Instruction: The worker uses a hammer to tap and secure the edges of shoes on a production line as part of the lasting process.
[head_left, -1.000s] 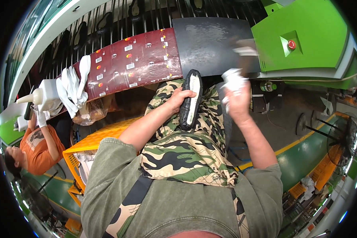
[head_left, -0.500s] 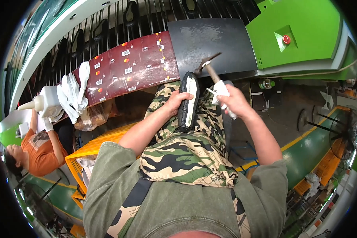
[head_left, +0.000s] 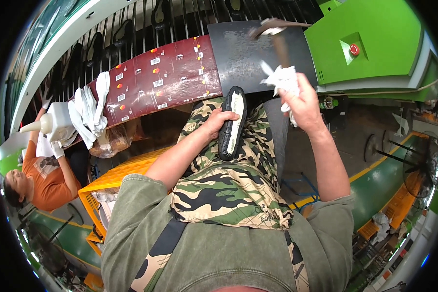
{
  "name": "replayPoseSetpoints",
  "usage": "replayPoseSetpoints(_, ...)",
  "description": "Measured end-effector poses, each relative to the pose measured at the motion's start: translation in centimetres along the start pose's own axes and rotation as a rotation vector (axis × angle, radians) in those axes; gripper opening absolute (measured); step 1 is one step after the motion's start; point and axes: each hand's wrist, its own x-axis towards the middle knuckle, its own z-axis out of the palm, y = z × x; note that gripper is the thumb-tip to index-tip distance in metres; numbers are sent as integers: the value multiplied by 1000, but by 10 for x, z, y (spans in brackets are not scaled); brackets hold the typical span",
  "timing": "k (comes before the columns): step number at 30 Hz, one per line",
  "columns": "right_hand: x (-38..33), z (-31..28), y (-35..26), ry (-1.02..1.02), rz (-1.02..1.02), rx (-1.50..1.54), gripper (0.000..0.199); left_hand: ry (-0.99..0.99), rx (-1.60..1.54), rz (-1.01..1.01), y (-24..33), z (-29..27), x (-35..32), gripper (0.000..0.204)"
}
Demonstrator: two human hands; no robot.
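On my lap, over a camouflage apron (head_left: 219, 194), a black shoe (head_left: 224, 138) lies with its pale underside up and its toe pointing away from me. My left hand (head_left: 218, 121) is closed round its middle, thumb across the pale part. My right hand (head_left: 301, 100) grips a hammer (head_left: 280, 48) by its handle, which is wrapped in white cloth (head_left: 282, 80). The hammer head is raised, apart from the shoe, over the dark grey sheet (head_left: 258, 63); motion smears it a little.
A dark red printed sheet (head_left: 165, 78) covers the bench at left, with white insoles (head_left: 90, 114) and a plastic bottle (head_left: 61, 121) at its end. Black shoe parts hang behind. An orange crate (head_left: 124, 175) stands left; a gloved co-worker (head_left: 51, 177) works beyond. A green machine (head_left: 370, 48) is right.
My right hand has lifted the hammer up and away from the shoe's toe. My left hand and the shoe stay nearly in place. The co-worker's one arm has reached out towards the rack.
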Motion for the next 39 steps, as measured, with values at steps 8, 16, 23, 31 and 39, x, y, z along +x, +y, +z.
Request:
replayPoseSetpoints(8,12,-11,32,-273,393,-219,25,27,9,20,-5,-2,0,37)
replayPoseSetpoints(16,-21,8,83,-290,586,-77,28,-1,33,14,-4,1,-2,38)
replayPoseSetpoints(23,-9,12,58,349,-19,271,12,5,6,9,1,1,-3,39)
replayPoseSetpoints(31,-10,4,41,36,43,-90,22,16,3,0,1,-2,-4,39)
replayPoseSetpoints(39,-25,19,62,-154,237,-324,29,21,17,-2,1,0,-3,34)
